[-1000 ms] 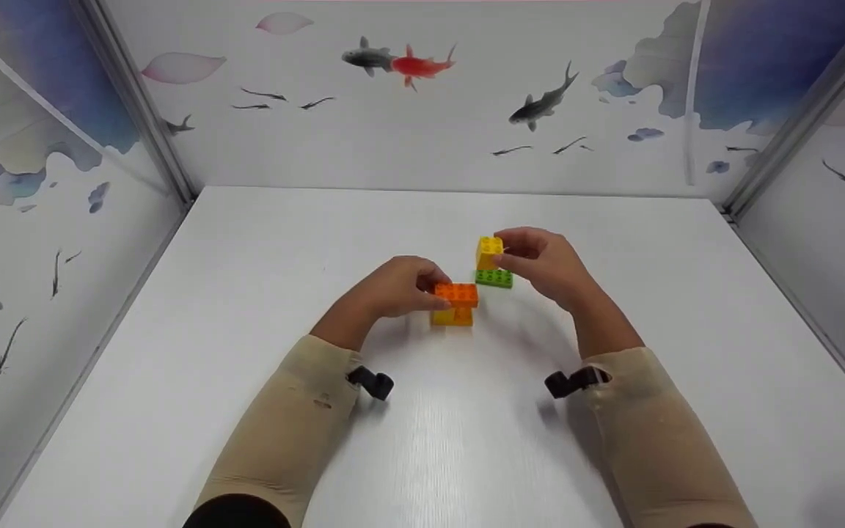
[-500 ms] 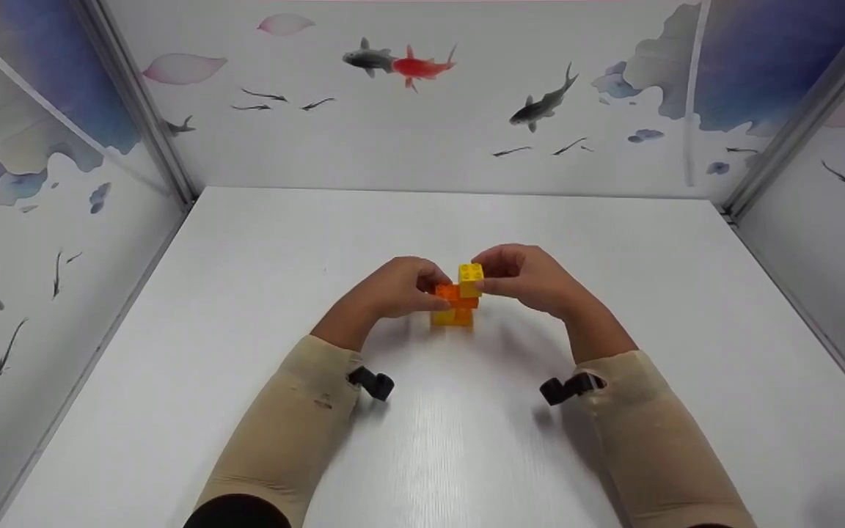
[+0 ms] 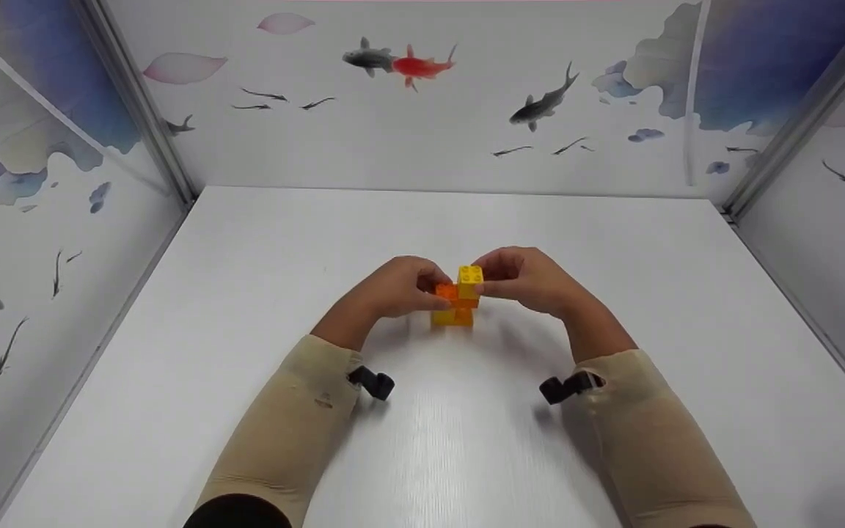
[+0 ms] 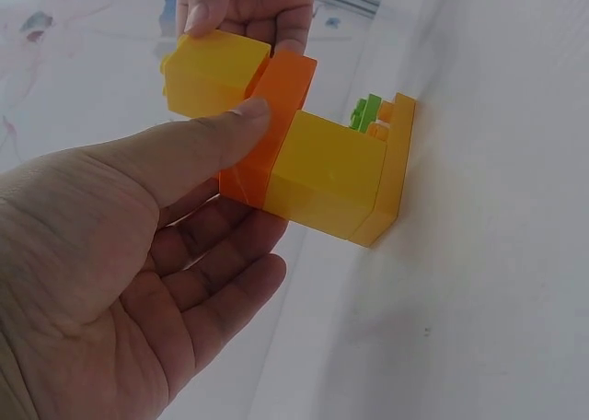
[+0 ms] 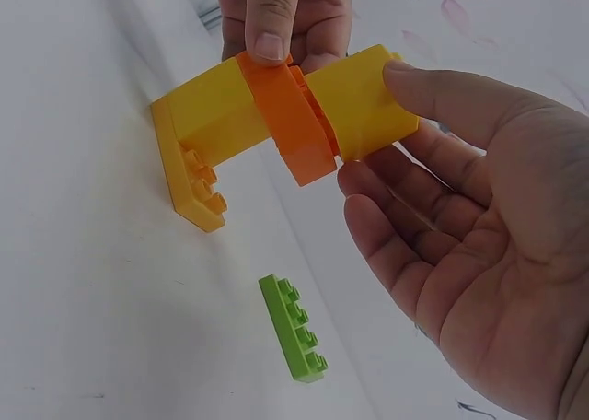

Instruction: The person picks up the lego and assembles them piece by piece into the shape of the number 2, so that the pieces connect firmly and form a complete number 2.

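Stacking seems part-done: left hand (image 3: 397, 288) grips orange brick (image 5: 293, 130), right hand (image 3: 531, 279) pinches half-seated top brick (image 5: 363, 107); green brick (image 5: 289, 332) loose, right-wrist view's lower centre.

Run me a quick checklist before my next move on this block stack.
1. Left grip steadying the orange block: ok, thumb across it.
2. Right grip holding the upper yellow block: ok.
3. Upper yellow block pressed fully down: not ok, orange studs show in a gap beneath it.
4. Lower yellow block seated on the light orange base plate: ok.
5. Base plate's whole underside touching the table: cannot tell.
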`<state>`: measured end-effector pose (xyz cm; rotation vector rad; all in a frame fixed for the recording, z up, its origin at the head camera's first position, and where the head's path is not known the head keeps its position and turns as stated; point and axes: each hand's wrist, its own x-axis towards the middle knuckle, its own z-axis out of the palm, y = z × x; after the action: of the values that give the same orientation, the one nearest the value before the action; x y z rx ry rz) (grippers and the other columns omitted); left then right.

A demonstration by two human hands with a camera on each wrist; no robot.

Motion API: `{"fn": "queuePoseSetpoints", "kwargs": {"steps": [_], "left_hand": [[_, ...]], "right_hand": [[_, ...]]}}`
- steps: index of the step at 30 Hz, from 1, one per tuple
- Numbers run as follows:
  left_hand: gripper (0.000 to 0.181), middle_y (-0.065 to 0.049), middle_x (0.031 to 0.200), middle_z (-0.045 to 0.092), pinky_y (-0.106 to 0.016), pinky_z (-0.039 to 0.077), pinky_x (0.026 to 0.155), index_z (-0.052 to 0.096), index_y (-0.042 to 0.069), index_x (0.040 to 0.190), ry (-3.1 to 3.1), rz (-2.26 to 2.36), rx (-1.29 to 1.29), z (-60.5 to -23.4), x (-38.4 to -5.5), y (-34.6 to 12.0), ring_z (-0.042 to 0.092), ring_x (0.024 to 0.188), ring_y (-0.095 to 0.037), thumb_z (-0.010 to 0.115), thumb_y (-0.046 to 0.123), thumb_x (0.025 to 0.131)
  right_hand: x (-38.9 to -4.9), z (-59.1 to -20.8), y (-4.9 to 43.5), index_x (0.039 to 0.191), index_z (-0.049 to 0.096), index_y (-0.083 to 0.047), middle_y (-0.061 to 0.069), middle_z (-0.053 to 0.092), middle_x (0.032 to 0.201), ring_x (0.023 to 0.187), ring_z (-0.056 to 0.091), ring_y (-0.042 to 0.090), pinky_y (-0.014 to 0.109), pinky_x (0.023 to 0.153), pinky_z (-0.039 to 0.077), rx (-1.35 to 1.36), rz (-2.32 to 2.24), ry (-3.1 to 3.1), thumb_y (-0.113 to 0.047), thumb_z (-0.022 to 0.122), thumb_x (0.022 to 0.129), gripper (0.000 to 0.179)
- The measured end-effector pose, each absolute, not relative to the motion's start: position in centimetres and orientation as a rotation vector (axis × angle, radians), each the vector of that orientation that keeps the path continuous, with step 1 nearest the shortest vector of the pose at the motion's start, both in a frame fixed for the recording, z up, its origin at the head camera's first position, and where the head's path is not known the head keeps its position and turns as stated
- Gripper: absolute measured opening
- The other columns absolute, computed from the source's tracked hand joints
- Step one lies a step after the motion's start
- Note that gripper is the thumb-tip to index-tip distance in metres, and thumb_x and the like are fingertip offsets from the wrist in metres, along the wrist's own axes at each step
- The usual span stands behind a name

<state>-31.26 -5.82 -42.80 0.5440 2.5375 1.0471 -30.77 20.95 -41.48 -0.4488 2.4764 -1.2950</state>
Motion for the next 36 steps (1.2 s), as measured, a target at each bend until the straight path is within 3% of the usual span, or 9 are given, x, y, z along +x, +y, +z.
{"fn": "queuePoseSetpoints", "kwargs": {"steps": [23,36], "left_hand": [[0.034,0.004,0.117,0.074,-0.035,0.058,0.107,0.077,0.02,0.123,2.522,1.062,0.502,-42.81,-31.24,-5.78,0.067,0.109,-0.019,0.086,0.033,0.093],[0.033,0.003,0.117,0.074,-0.035,0.058,0.108,0.077,0.02,0.123,2.532,1.039,0.494,-42.49,-31.2,-5.62,0.066,0.11,-0.02,0.085,0.032,0.093]], "right_hand": [[-30.84,-41.65,20.98,0.127,0.076,-0.025,0.0,0.077,0.125,0.116,0.073,0.023,0.042,0.106,0.06,-0.43,-1.255,2.516,-0.036,0.085,0.094,0.036],[-30.79,-41.67,20.78,0.124,0.077,-0.022,0.001,0.079,0.119,0.108,0.075,0.022,0.036,0.099,0.063,-0.469,-1.227,2.569,-0.029,0.086,0.094,0.032]]}}
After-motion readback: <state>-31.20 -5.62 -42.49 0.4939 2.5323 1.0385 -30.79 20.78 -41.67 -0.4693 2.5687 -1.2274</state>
